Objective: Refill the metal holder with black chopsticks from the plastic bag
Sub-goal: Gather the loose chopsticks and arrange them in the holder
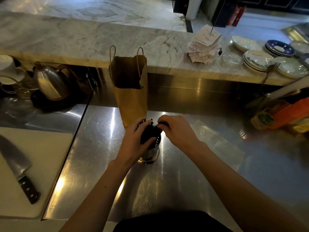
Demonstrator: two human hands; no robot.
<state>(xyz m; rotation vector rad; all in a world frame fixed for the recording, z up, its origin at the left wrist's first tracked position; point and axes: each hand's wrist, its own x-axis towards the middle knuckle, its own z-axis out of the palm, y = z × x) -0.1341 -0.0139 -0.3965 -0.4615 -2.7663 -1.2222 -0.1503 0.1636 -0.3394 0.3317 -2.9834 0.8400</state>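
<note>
Both hands are working at the top of the metal holder point(149, 151), which is standing upright on the steel desk point(184, 181) just in front of a brown paper bag point(132, 97). The left hand point(133, 139) is curling round the holder's rim and the bunch of black chopsticks point(148, 129) poking out of it, thumb on the near side, fingers on the far side. The right hand point(177, 129) is pinching the chopstick tops from the other side, fingertips drawn together on them.

The chopsticks look thin, stiff and light, probably smooth enough to slide against each other, so gathering them as one bundle near the upper ends seems the sensible grip; loose ones could roll away on this polished top. The holder is a slotted steel cup, rigid and likely light enough to tip if pushed sideways, so steadying it at the rim makes sense. A clear plastic bag point(217, 136) seems to be lying flat on the desk to the right, though the glare makes it hard to be sure.

The desk is scratched, shiny stainless steel, throwing back warm light. To the left a big knife point(18, 169) is lying on a white cutting board point(41, 164), with a kettle point(50, 82) behind. A marble ledge point(83, 39) is running across the back, carrying a spike of paper slips point(204, 44) and stacked plates point(257, 59).
</note>
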